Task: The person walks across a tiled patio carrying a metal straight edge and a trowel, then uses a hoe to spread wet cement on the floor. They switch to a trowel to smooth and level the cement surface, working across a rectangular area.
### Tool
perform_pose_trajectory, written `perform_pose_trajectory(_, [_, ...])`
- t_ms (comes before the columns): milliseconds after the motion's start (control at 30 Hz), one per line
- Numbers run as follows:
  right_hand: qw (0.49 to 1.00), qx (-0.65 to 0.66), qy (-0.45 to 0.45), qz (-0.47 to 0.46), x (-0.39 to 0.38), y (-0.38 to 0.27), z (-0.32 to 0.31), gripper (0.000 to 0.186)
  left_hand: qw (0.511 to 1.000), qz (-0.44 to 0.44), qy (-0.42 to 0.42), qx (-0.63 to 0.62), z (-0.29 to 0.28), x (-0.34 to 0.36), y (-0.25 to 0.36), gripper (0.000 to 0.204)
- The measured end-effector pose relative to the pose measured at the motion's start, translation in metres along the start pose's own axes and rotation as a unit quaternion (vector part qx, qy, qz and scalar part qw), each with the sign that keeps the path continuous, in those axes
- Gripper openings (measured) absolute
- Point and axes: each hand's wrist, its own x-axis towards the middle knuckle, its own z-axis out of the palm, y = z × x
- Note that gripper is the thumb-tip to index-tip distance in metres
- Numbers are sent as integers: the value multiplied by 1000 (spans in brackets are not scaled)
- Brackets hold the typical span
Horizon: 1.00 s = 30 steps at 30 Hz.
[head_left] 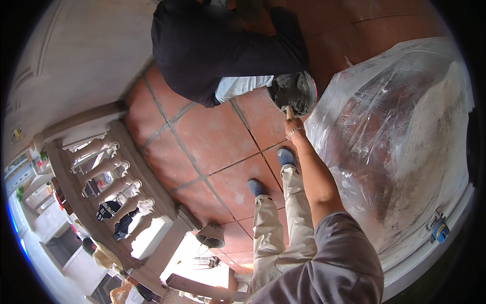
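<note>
My right hand (293,126), with a bracelet at the wrist, is closed around the short wooden handle of a trowel (289,112). Its blade is hidden at the near rim of a round bucket (315,91). Wet grey mortar (298,93) lies inside the bucket, lumpy and uneven. My right arm reaches forward from a grey short sleeve. My left hand is out of view.
A co-worker in dark clothes (217,55) bends beside the bucket. Clear plastic sheeting (364,131) covers the right side. A tape measure (439,230) lies at far right. A baluster railing (81,202) and another bucket (210,236) stand left on red tiles (212,137).
</note>
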Motion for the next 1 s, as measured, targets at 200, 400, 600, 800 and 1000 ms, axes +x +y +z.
perform_pose_trajectory(200, [951,297,-76,46,-118,41,-52,27,996,70,10,-46,23,-38,-43,38])
perform_pose_trajectory(400, [998,61,-10,-31,-156,77,-77,45,990,109,-1,-85,54,-73,-92,33])
perform_pose_trajectory(600, [973,-149,-9,-178,-197,65,-99,52,968,121,46,-216,100,-95,-151,28])
perform_pose_trajectory(800, [885,-316,-99,-327,-330,13,-61,47,940,15,116,-320,191,-115,-240,27])
perform_pose_trajectory(1000, [765,-396,-164,-481,-480,28,56,46,854,-61,196,-478,312,-96,-357,33])
